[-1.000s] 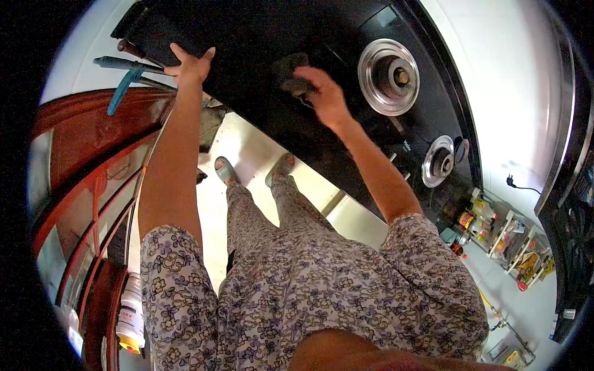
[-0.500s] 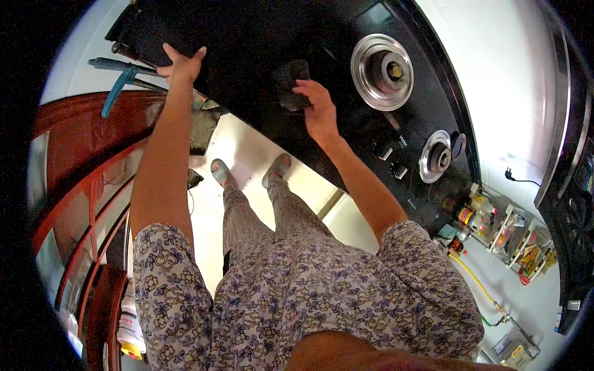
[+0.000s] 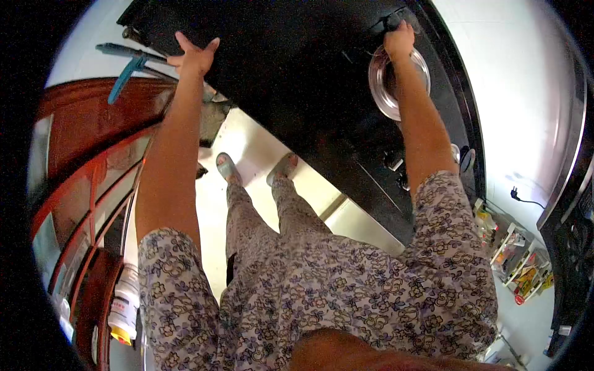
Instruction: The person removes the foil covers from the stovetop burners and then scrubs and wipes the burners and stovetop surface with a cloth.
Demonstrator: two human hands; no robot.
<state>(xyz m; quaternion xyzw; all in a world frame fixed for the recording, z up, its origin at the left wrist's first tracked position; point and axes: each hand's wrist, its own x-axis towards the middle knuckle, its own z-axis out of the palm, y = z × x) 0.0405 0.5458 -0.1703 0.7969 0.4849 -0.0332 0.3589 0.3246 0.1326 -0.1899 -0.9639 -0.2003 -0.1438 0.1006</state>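
My right hand [image 3: 400, 44] is closed on a dark grey cloth [image 3: 410, 19] at the far edge of the black stovetop [image 3: 291, 105]. That forearm passes over a round steel burner [image 3: 379, 93] and hides part of it. My left hand [image 3: 197, 60] has its fingers spread at the left edge of the black surface, with nothing in it. Near its fingertips are several long handles, one with a blue part [image 3: 125, 79].
Below and left stands a dark red wooden cabinet [image 3: 105, 117] with glass panes. Two stove knobs [image 3: 394, 162] sit near my right forearm. A white rack [image 3: 520, 260] with packets is at the right, beside a black plug [image 3: 516, 194] on the wall.
My right hand has moved up and right across the stovetop with the cloth, past the burner to the far edge. My left hand stays spread at the left edge, shifted slightly in view.
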